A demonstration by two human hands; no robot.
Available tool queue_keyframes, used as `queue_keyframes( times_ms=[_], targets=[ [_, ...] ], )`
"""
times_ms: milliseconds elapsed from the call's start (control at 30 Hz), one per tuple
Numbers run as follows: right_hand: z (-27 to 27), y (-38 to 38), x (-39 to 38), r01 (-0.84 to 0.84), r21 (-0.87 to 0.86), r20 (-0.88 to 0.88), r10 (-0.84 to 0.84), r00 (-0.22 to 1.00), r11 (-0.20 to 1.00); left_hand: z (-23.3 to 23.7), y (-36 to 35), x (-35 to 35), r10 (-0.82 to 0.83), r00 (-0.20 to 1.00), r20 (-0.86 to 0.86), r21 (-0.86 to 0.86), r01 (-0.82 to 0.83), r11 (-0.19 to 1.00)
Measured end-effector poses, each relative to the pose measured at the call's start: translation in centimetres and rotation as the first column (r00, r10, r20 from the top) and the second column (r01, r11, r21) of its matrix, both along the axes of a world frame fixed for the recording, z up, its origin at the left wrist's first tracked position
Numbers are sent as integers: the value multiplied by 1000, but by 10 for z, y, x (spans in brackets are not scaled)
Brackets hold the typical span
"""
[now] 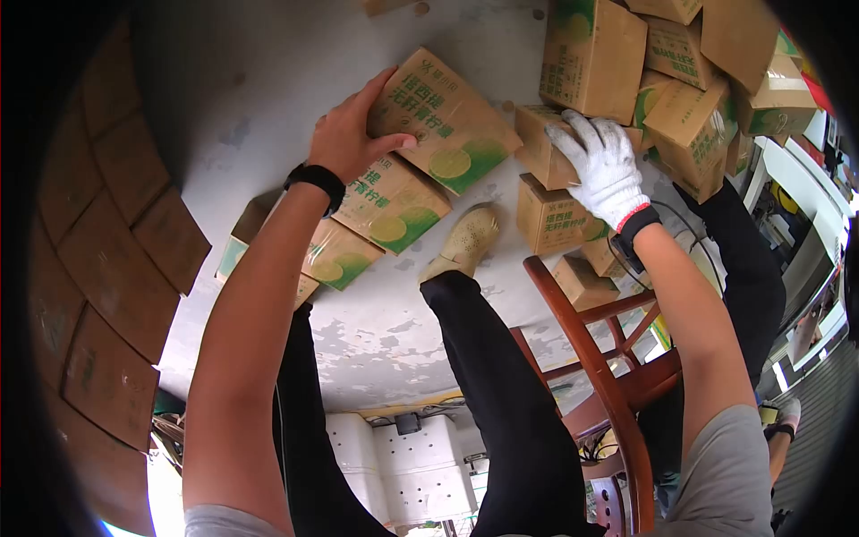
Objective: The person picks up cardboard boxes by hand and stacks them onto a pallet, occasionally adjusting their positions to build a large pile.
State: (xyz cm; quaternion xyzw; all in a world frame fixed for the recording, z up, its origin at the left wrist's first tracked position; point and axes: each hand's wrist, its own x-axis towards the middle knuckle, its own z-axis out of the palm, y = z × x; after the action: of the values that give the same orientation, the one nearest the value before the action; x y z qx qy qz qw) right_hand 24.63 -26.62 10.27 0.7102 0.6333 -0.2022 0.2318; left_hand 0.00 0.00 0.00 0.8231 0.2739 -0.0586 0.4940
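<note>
A printed cardboard box (443, 121) with green lettering and a lime picture lies at the upper middle, on a row of similar boxes. My left hand (353, 134), bare with a black wristband, rests on its left end, thumb and fingers apart around the corner. Below it is another box (385, 201) of the same kind. My right hand (599, 166), in a white glove, lies over a smaller box (541, 148) at the right, fingers spread on its top. Under that one sits a further box (546, 215).
Stacked cartons (116, 233) fill the left side. More boxes (591, 63) are heaped at the upper right. A wooden chair (608, 394) stands near my right leg. White foam crates (420, 470) are at the bottom. Another person's hand (789, 413) shows at the far right.
</note>
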Motion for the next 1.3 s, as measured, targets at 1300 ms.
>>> queue_keyframes(
  times_ms=[1300],
  targets=[
    [-109,57,30,783,-446,-741,-669,-53,433,-23,-45,-386,810,353,-468,-258,-931,257]
  ],
)
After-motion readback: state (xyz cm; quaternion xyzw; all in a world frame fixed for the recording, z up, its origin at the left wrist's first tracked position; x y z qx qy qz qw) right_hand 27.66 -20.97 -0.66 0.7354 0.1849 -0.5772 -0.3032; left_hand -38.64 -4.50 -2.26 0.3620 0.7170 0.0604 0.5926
